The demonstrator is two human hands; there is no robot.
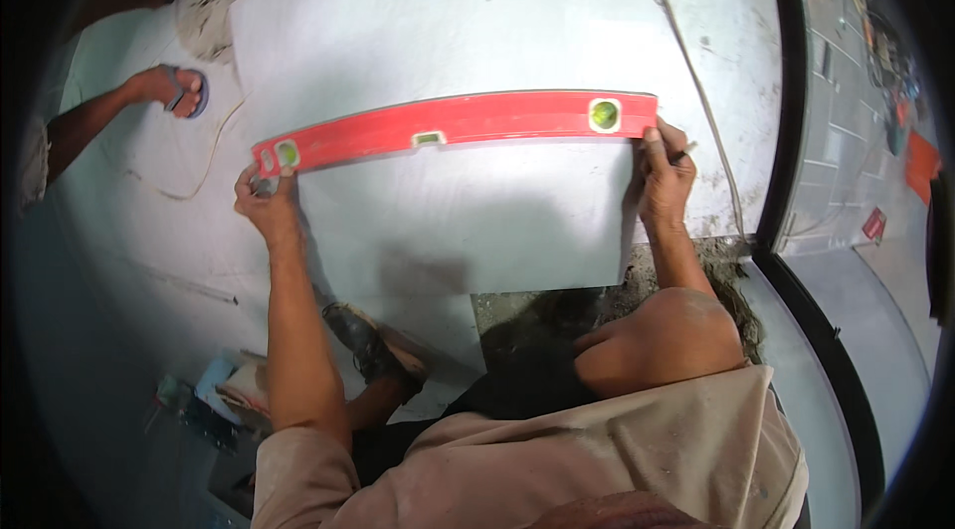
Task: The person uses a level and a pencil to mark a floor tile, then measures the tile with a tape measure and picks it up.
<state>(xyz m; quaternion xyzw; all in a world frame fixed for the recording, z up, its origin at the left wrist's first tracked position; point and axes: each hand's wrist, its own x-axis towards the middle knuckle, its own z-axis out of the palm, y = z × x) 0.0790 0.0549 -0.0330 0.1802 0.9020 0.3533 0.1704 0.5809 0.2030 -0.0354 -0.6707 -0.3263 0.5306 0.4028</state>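
Observation:
A red spirit level with green vials spans the middle of the view, lying along or just over a large pale panel; whether it rests on it I cannot tell. My left hand is closed on the level's left end, thumb by the end vial. My right hand grips the other end, with a small thin item by its fingers that is too small to name. Below the panel's lower edge shows rough dark ground.
Another person's sandalled foot is at the upper left, with a second leg above. A thin strip and a dark track run along the right. My shoe is below; assorted items lie lower left.

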